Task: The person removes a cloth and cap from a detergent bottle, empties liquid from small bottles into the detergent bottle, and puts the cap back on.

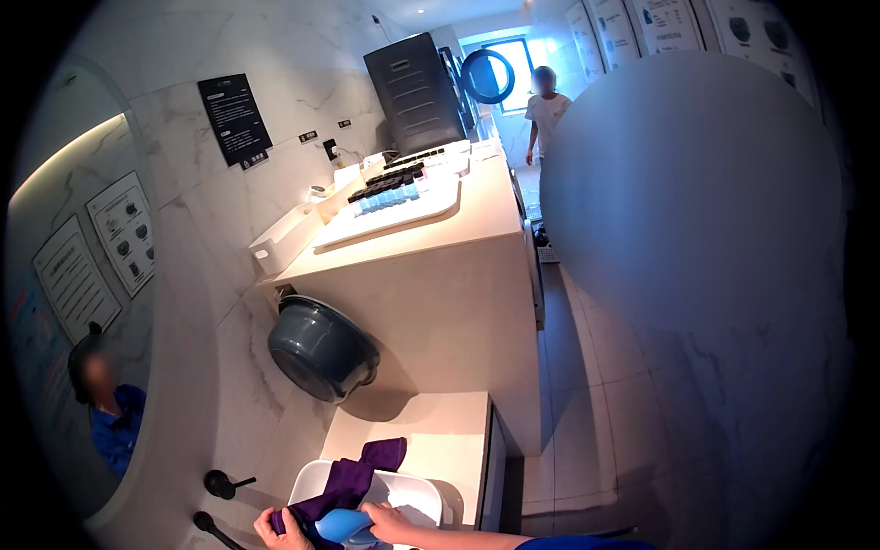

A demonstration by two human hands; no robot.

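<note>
At the lower edge of the view, a length of dark purple cloth [346, 484] lies across a white basin [417, 490], its far end draped over the rim onto the counter. My left hand [284, 532] is closed on the near end of the cloth, at the basin's left side. In my right hand [387, 522] is a smooth light-blue scrubbing brush [343, 525], gripped with the fingers wrapped round it. The brush rests against the cloth, over the basin. Its underside is hidden.
A black wall tap [220, 484] and spout [209, 524] stand left of the basin. A grey washbowl [323, 350] hangs beyond it. On the raised counter, a white tray [422, 217] holds several small bottles. Another person [547, 115] stands near the window. A mirror is at left.
</note>
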